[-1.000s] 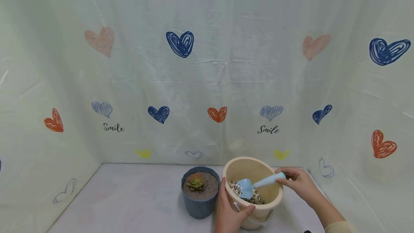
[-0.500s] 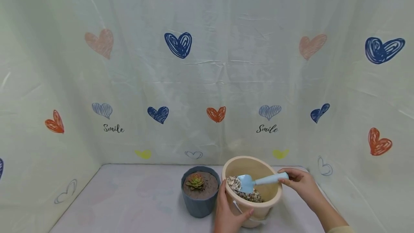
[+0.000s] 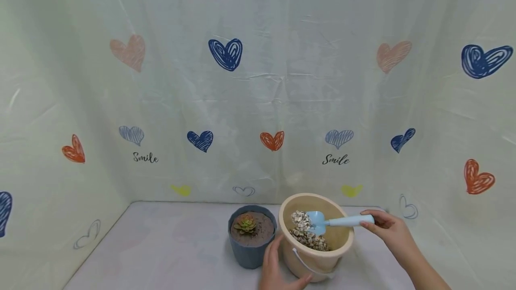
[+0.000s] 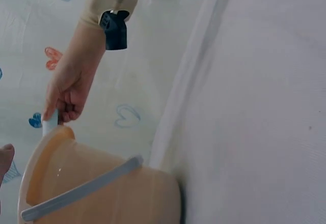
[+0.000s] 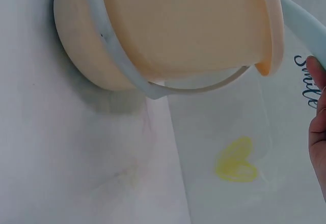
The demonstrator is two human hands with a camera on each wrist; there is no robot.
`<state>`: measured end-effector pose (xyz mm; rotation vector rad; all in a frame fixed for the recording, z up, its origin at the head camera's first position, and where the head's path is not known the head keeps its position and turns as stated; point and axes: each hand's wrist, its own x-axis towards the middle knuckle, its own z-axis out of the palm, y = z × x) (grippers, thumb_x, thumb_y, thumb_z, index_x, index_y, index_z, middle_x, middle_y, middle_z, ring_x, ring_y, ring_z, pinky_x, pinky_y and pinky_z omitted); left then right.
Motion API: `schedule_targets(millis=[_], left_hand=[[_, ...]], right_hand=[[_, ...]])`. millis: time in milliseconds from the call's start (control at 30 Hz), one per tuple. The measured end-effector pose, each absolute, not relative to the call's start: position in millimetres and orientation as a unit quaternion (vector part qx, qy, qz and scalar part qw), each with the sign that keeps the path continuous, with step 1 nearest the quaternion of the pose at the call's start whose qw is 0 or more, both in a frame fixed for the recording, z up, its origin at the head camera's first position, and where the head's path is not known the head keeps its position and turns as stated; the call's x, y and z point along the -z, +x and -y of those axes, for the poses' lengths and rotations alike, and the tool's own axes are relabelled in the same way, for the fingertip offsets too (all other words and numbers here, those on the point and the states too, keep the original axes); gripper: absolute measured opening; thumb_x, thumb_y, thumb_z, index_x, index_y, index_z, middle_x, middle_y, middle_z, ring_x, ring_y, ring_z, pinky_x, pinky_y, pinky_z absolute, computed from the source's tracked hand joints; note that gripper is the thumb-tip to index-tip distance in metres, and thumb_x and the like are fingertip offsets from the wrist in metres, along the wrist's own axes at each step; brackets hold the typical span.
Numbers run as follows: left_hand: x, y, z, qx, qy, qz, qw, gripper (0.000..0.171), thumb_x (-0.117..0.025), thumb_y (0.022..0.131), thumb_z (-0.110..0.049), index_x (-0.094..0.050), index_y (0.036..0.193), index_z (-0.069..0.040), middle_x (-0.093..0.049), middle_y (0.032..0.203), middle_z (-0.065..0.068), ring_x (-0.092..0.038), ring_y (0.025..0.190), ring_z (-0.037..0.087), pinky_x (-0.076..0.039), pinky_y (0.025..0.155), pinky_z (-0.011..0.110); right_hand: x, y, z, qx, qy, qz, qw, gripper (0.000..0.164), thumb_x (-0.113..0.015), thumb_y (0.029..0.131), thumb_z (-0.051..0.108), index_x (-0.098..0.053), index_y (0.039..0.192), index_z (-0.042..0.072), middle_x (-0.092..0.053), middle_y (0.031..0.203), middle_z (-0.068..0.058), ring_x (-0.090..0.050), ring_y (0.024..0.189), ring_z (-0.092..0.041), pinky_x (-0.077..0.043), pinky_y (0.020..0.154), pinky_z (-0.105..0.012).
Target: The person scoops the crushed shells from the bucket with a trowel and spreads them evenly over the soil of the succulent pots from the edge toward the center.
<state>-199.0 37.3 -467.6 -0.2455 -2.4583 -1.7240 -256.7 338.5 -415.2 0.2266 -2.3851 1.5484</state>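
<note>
A beige bucket (image 3: 346, 246) with a pale handle stands upright on the table. Whitish-brown, flaky grit (image 3: 310, 240) lies inside it. Over the bucket's mouth is a light-blue hand trowel (image 3: 318, 223), its blade bearing a heap of the same grit. My right hand (image 3: 393, 232) pinches the end of the trowel's handle; the right wrist view shows its fingers (image 5: 317, 122) at the edge. My left hand (image 3: 276, 267) is spread between the bucket and the blue-grey pot (image 3: 249, 256), fingers fairly straight, holding nothing. In the left wrist view its thumb (image 4: 5, 158) is apart from the bucket.
In the pot grows a small green and orange succulent (image 3: 246, 223) in brown soil. The white table (image 3: 173, 245) spreads to the left. A pale curtain (image 3: 242, 102) printed with hearts hangs behind and at both sides.
The trowel and right hand have moved right and slightly up, bringing the heaped grit up in the bucket's mouth. My left hand has let go of the bucket's rim and moved lower.
</note>
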Motion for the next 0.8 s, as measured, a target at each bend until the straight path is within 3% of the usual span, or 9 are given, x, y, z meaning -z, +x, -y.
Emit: schedule_targets(millis=[167, 433, 633, 800], left_hand=[[455.4, -191.4, -19.8, 0.555, -0.116, 0.823, 0.04, 0.095, -0.073, 0.061, -0.057, -0.032, 0.135, -0.014, -0.035, 0.13, 0.009, -0.035, 0.12, 0.031, -0.034, 0.095, 0.052], [442.7, -188.3, 20.2, 0.497, -0.155, 0.845, 0.119, 0.089, -0.07, 0.064, -0.058, -0.032, 0.135, -0.02, -0.038, 0.131, 0.007, -0.041, 0.117, 0.029, -0.041, 0.088, 0.05], [441.1, -197.3, 42.1, 0.487, -0.116, 0.849, 0.17, 0.097, -0.072, 0.059, -0.061, -0.03, 0.137, -0.022, -0.033, 0.136, 0.004, -0.034, 0.123, 0.029, -0.037, 0.092, 0.052], [443.6, -211.0, 60.1, 0.504, -0.071, 0.846, 0.155, 0.103, -0.074, 0.055, -0.059, -0.025, 0.139, -0.023, -0.026, 0.141, 0.002, -0.026, 0.127, 0.029, -0.031, 0.095, 0.055]], right_hand=[[407.9, -251.3, -338.8, -0.545, 0.085, 0.821, 0.146, 0.037, -0.067, 0.081, 0.018, -0.06, 0.11, -0.003, -0.064, 0.102, 0.004, -0.059, 0.088, -0.003, -0.05, 0.072, -0.019], [390.5, -246.7, -330.8, -0.549, 0.075, 0.821, 0.139, 0.038, -0.065, 0.082, 0.019, -0.059, 0.112, -0.004, -0.064, 0.101, 0.01, -0.059, 0.089, -0.003, -0.049, 0.072, -0.016], [378.6, -246.0, -317.8, -0.559, 0.072, 0.815, 0.136, 0.041, -0.066, 0.082, 0.02, -0.057, 0.112, -0.007, -0.064, 0.097, 0.01, -0.06, 0.086, -0.003, -0.049, 0.072, -0.016], [373.2, -248.5, -301.6, -0.563, 0.07, 0.813, 0.133, 0.041, -0.067, 0.081, 0.022, -0.059, 0.11, -0.005, -0.065, 0.096, 0.008, -0.059, 0.086, -0.005, -0.049, 0.072, -0.017]])
